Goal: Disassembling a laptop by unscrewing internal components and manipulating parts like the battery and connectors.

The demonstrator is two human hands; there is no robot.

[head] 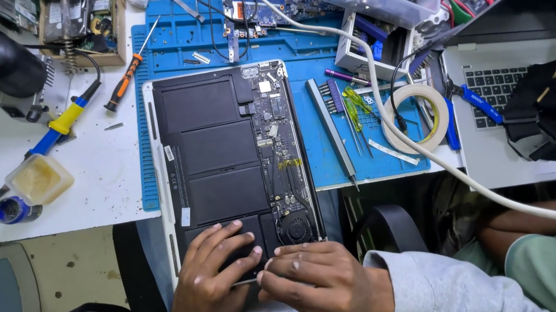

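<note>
An opened laptop (222, 141) lies bottom side up, showing black battery cells, a circuit board and a fan (296, 227). It rests partly on a blue work mat (305, 59) and overhangs the table's front edge. My left hand (208, 279) lies flat on the nearest battery cell, fingers spread. My right hand (319, 279) presses its fingertips on the laptop's near edge, just beside the left hand and below the fan. Neither hand holds a tool.
An orange-handled screwdriver (127, 79), a yellow-and-blue soldering iron (64, 122), a tape roll (415, 117), tweezers (355, 112) and a small jar (39, 178) lie around. A second laptop (507, 100) sits at right with a strap on it. Another person's arm (533, 225) is at right.
</note>
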